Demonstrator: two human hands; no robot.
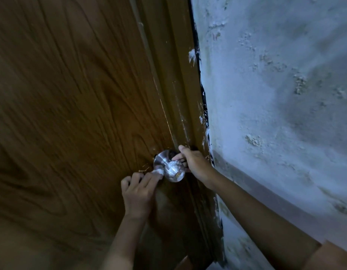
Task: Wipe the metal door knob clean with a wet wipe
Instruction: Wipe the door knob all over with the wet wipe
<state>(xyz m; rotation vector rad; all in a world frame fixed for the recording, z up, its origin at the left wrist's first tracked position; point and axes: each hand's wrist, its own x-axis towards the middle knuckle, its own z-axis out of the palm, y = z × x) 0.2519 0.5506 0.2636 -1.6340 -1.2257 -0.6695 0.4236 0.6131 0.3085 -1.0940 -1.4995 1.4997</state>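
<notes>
A round silver metal door knob (173, 170) sticks out of a brown wooden door (71, 114), its round base plate (161, 157) against the wood. White specks dot the knob's top. My left hand (138, 193) comes from below and pinches a small white wet wipe (158, 172) against the knob's left side, near its neck. My right hand (192, 162) reaches in from the right, its fingers curled around the knob's right side behind the ball. Part of the wipe is hidden under my left fingers.
The brown door frame (180, 84) runs just right of the knob, streaked with white paint. Beyond it stands a rough, blotchy pale blue wall (276, 94) with a grey band (266, 191) lower down.
</notes>
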